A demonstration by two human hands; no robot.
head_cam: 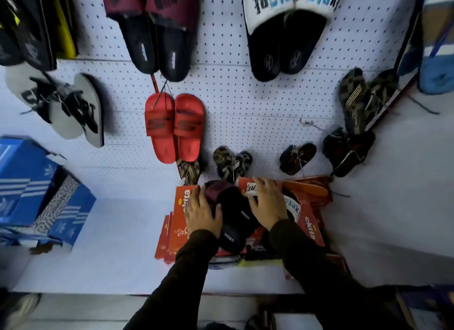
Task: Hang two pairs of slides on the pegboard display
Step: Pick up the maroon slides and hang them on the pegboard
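Hands on dark slides (231, 214) atop red boxes (312, 221): left hand (202, 213) cupping strap end, right hand (269, 204) fingers spread flat, grip unclear. Lift both w/ soles together, then find free pegboard (245, 104) hook.

Both arms extended forward, dark sleeves to the wrists. Left hand (203, 213) palm-down, fingers curled. Right hand (268, 205) palm-down, fingers spread, ring visible.

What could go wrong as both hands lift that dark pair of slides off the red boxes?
1. The left hand and right hand only rest on the dark slides; one slide may slip off when lifted.
2. The red boxes beneath are stacked unevenly and could shift.
3. The red slides and small patterned sandals hang just above, so raising the pair might knock them.
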